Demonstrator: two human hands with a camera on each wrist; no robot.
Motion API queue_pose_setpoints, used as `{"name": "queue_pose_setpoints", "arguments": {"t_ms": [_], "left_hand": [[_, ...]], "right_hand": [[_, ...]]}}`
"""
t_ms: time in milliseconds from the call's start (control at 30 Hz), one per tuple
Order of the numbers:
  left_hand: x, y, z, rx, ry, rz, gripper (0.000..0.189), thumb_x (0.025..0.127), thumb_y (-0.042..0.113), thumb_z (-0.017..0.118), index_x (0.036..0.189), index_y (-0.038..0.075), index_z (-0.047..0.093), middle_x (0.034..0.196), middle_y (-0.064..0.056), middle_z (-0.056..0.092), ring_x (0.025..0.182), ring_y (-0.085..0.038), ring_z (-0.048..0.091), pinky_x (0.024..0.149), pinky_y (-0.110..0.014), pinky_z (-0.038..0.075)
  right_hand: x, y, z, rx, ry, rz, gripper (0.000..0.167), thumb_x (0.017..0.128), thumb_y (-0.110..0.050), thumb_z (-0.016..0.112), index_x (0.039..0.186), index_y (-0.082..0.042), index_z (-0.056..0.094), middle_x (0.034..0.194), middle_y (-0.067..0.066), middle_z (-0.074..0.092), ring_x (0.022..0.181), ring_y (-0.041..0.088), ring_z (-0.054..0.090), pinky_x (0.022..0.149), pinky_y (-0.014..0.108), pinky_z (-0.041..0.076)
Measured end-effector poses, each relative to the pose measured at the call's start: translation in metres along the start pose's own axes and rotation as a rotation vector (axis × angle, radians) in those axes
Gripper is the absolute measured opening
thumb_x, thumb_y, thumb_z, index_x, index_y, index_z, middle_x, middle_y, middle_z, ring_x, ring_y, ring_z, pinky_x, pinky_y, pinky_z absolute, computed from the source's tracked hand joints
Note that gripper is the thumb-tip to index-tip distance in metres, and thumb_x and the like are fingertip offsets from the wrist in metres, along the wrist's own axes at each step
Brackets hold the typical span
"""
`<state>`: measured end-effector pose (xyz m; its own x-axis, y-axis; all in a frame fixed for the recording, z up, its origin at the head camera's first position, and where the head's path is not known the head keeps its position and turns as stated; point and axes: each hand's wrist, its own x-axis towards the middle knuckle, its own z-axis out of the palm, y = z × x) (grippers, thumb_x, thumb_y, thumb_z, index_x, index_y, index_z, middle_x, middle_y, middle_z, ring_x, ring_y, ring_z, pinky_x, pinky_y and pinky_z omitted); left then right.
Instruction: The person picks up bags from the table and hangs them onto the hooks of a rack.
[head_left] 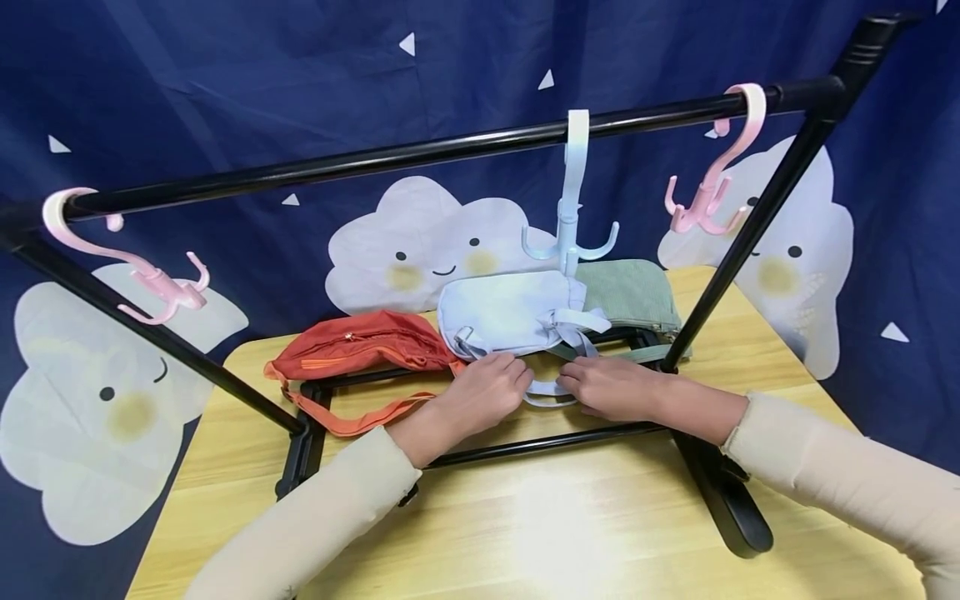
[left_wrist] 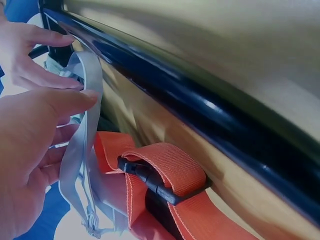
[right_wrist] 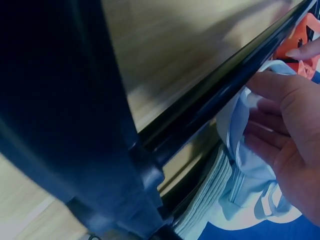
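Note:
A light blue bag (head_left: 501,310) lies on the table below the rail, its strap (head_left: 551,388) looped toward me. My left hand (head_left: 486,390) pinches this strap at its left side; in the left wrist view the thumb lies over the light blue strap (left_wrist: 93,75), other fingers behind it. On the other side of the loop my right hand (head_left: 611,387) holds the same strap between thumb and fingers, as the right wrist view shows. A red waist bag (head_left: 367,342) with an orange strap lies left of the blue one. Behind it to the right is a green corduroy bag (head_left: 630,293).
A black rack stands on the wooden table (head_left: 555,517), its top rail (head_left: 420,154) above the bags and a lower bar (head_left: 540,444) in front of my hands. From the rail hang a blue hook (head_left: 570,208) and two pink hooks, one left (head_left: 161,283), one right (head_left: 705,204).

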<state>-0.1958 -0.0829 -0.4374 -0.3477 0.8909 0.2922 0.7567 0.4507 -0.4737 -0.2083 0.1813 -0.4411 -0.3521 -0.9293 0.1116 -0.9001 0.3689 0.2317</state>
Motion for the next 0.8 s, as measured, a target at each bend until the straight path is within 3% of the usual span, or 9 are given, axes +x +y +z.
{"name": "queue_pose_setpoints", "arguments": {"t_ms": [167,433,800], "left_hand": [[0.004,0.001,0.001,0.044,-0.027,-0.009,0.030,0.105,0.002,0.043,0.109,0.007,0.072,0.096,-0.003,0.072,0.091,-0.018,0.065,0.083,-0.028,0.057],[0.007,0.002,0.000,0.028,-0.145,-0.064,0.018,0.100,0.002,0.056,0.096,0.011,0.070,0.089,-0.001,0.069,0.089,-0.019,0.062,0.080,-0.030,0.055],[0.009,-0.002,-0.006,-0.016,-0.150,-0.054,0.017,0.095,0.003,0.066,0.092,0.016,0.076,0.090,0.002,0.072,0.088,-0.017,0.063,0.080,-0.028,0.055]], "right_hand": [[0.005,-0.002,0.003,0.013,-0.043,0.022,0.023,0.088,-0.015,0.079,0.105,-0.005,0.067,0.090,0.004,0.064,0.079,0.019,0.060,0.069,0.030,0.054],[0.010,-0.006,0.003,0.012,-0.112,0.040,0.008,0.093,-0.002,0.069,0.098,-0.005,0.064,0.082,0.003,0.060,0.071,0.016,0.056,0.062,0.026,0.047],[0.016,-0.010,-0.004,0.076,-0.146,0.120,0.008,0.090,0.003,0.069,0.092,-0.005,0.068,0.075,0.005,0.064,0.064,0.019,0.063,0.056,0.029,0.051]]}}
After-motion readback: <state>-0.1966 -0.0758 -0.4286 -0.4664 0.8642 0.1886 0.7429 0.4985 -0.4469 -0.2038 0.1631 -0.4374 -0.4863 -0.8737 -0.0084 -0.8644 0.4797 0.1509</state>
